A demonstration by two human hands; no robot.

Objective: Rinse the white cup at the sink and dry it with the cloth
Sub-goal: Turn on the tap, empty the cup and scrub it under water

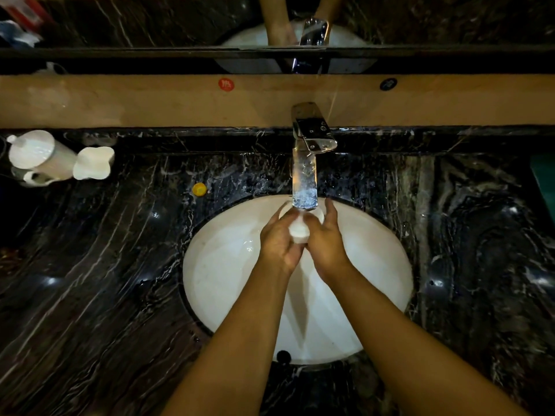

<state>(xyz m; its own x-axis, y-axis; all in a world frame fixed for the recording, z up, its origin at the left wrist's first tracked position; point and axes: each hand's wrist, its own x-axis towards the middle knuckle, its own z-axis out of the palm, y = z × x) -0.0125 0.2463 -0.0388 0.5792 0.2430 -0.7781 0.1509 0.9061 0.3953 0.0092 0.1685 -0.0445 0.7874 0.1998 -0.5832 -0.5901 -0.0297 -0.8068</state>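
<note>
The left hand and right hand both gripped the white cup under the tap; turning it slowly would likely rinse every side.

Both arms reach forward — left hand and right hand cupped together, fingers curled.

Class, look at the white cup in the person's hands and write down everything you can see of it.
The white cup is small, plain and glossy, ceramic by its look. It is held tipped, base toward the camera, over the white basin, right under the chrome tap's spout. The left hand wraps its left side and the right hand cups its right side, hiding most of its wall. The rim is partly visible beyond the fingers; whether it has a handle cannot be told.
</note>
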